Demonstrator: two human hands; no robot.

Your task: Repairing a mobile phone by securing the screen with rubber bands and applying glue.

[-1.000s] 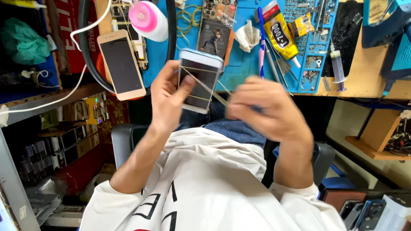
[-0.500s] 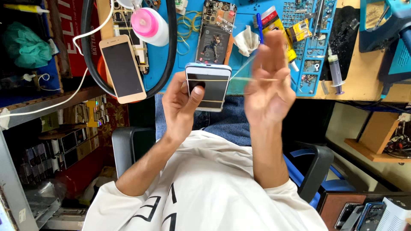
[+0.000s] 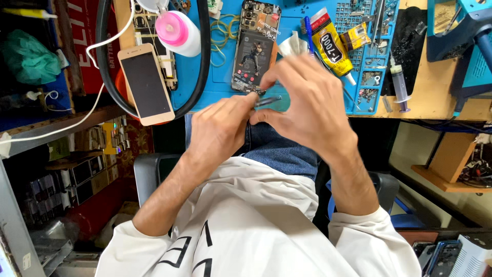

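Phone [image 3: 267, 100] sat almost hidden between the two hands, only a thin dark edge showing, held in the air over the lap at the near lip of the blue mat [image 3: 215, 82]. The left hand [image 3: 220, 128] was curled under it, fingertips pinching that edge. The right hand [image 3: 307, 105] was cupped over it from two o'clock, fingers narrow; whether it gripped the phone or only some film on it, I could not tell.

To my eye the hold looked thin: both hands caught little more than an edge, and nothing lay below but jeans and the chair, so a slip could have sent it off the lap to the floor. A hard squeeze at the edge might also have stressed the glass.

At twelve o'clock of the hands lay a phone back [image 3: 253, 46], at one o'clock a glue tube [image 3: 332, 43], at ten o'clock a gold phone [image 3: 147, 84] hanging over the bench's edge. A careless elbow could have knocked that one down.
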